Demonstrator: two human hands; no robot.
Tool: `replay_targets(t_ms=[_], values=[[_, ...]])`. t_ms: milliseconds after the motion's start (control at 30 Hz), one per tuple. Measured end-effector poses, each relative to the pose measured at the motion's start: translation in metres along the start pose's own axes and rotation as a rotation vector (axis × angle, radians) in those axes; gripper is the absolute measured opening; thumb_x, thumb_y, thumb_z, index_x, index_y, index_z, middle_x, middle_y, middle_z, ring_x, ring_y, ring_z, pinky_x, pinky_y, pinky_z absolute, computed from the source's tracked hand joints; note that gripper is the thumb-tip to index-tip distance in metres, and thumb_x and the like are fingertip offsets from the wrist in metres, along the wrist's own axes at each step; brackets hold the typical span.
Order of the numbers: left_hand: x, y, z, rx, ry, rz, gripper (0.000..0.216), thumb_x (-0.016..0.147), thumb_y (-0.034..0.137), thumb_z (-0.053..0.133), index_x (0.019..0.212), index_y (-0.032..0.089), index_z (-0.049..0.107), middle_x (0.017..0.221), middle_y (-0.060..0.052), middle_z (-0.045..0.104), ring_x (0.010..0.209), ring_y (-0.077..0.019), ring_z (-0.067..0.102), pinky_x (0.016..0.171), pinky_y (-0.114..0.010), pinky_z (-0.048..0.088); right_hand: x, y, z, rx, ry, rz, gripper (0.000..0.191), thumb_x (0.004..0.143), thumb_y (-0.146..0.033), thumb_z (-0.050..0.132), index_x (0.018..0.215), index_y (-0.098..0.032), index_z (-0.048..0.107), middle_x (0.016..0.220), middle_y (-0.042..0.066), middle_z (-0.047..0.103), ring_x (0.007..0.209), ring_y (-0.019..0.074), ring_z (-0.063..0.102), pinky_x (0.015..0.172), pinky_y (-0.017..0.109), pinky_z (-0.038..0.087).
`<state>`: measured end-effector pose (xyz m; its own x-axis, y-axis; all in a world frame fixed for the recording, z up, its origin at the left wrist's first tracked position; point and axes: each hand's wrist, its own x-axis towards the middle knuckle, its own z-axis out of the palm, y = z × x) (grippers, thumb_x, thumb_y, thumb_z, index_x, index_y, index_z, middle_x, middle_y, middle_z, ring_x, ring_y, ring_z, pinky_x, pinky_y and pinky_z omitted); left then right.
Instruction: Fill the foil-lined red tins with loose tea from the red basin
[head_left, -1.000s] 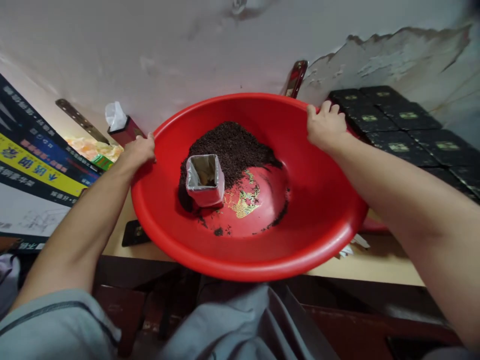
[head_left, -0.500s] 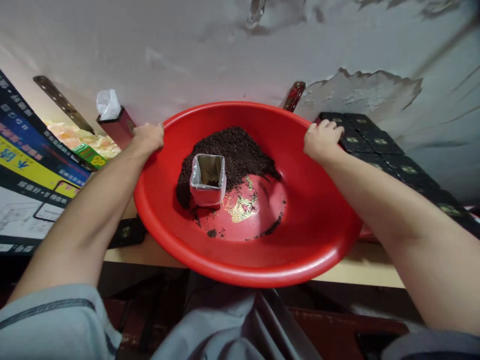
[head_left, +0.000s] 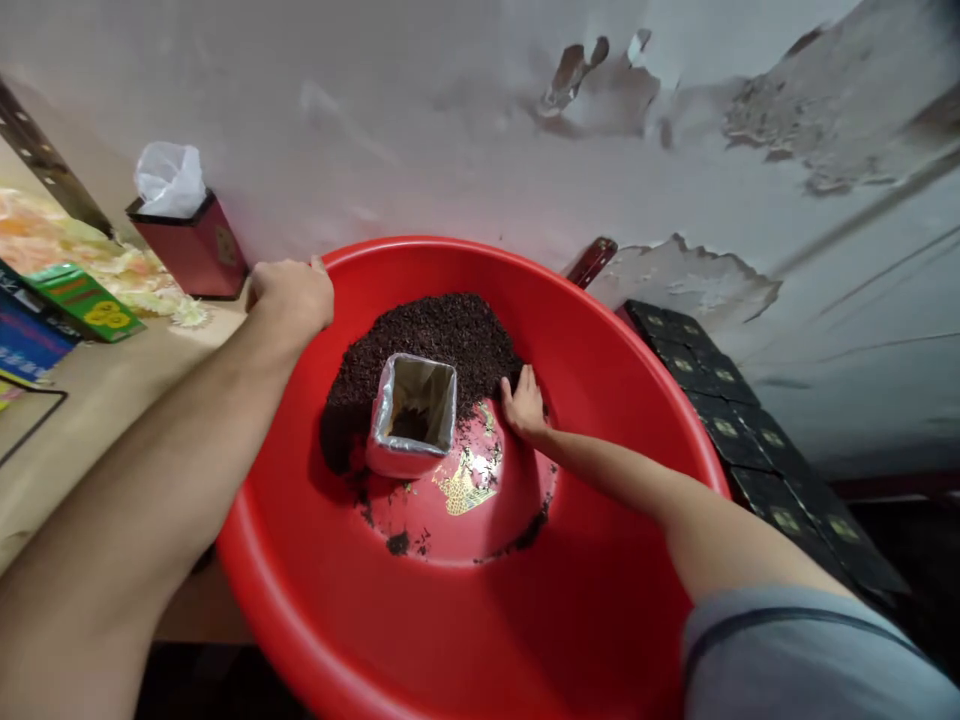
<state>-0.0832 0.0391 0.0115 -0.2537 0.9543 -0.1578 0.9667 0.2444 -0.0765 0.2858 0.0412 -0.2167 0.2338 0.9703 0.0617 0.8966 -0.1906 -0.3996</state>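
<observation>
1. basin (head_left: 420,630), round, red and glossy, rests on the pale worktop (head_left: 135,380) near the wall (head_left: 420,150), a gold print (head_left: 466,485) on its floor.
2. dark, fine-grained heap (head_left: 442,330) lies loose inside it, toward the far left, with stray bits along the floor's edge.
3. square-mouthed container (head_left: 405,460), red-sided, stands mouth-up in the basin against the heap; its crinkled silvery liner (head_left: 384,400) gapes, some brown material low inside.
4. left hand (head_left: 292,290) is closed over the basin's far-left rim.
5. right hand (head_left: 525,405) lies open inside, fingers extended, thumb apart, touching the heap's right edge, grasping nothing visible.
6. beyond the left rim, a dark-edged red box (head_left: 191,245) holds a crumpled translucent bag (head_left: 171,180).
7. black square boxes (head_left: 720,425) with gold labels sit in tight rows at right.
</observation>
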Motion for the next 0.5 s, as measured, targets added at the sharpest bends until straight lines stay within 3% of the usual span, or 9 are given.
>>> replay_targets(t_ms=[133, 267, 367, 500], values=[[0.0, 0.018, 0.0, 0.038, 0.065, 0.076, 0.083, 0.098, 0.047, 0.063, 0.172, 0.023, 0.035, 0.154, -0.024, 0.061, 0.134, -0.05, 0.061, 0.107, -0.061, 0.05, 0.018, -0.018, 0.018, 0.002, 0.038, 0.05, 0.072, 0.109, -0.045, 0.025, 0.167, -0.002, 0.034, 0.176, 0.026, 0.032, 0.162, 0.0339, 0.035, 0.131, 0.05, 0.031], [0.012, 0.03, 0.018, -0.034, 0.135, 0.265, 0.08, 0.096, 0.065, 0.054, 0.169, 0.04, 0.036, 0.153, -0.01, 0.06, 0.145, -0.0491, 0.051, 0.114, -0.062, 0.039, 0.028, -0.039, 0.031, -0.019, 0.082, 0.08, 0.062, 0.111, -0.045, 0.028, 0.155, -0.007, 0.052, 0.162, 0.028, 0.049, 0.146, 0.0399, 0.048, 0.12, 0.056, 0.037], [0.022, 0.037, 0.03, -0.078, 0.111, 0.373, 0.077, 0.095, 0.067, 0.047, 0.168, 0.046, 0.035, 0.155, -0.003, 0.057, 0.152, -0.0495, 0.042, 0.117, -0.062, 0.034, 0.034, -0.046, 0.029, -0.015, 0.088, 0.029, 0.053, 0.113, -0.041, 0.033, 0.144, -0.008, 0.06, 0.15, 0.026, 0.058, 0.139, 0.0361, 0.053, 0.118, 0.048, 0.038], [0.024, 0.044, 0.031, -0.078, 0.12, 0.453, 0.067, 0.097, 0.062, 0.048, 0.161, 0.043, 0.051, 0.149, -0.001, 0.063, 0.15, -0.046, 0.046, 0.12, -0.059, 0.035, 0.044, -0.047, 0.019, 0.033, 0.082, 0.022, 0.044, 0.112, -0.041, 0.041, 0.13, -0.011, 0.067, 0.133, 0.023, 0.07, 0.121, 0.0319, 0.065, 0.108, 0.041, 0.044]])
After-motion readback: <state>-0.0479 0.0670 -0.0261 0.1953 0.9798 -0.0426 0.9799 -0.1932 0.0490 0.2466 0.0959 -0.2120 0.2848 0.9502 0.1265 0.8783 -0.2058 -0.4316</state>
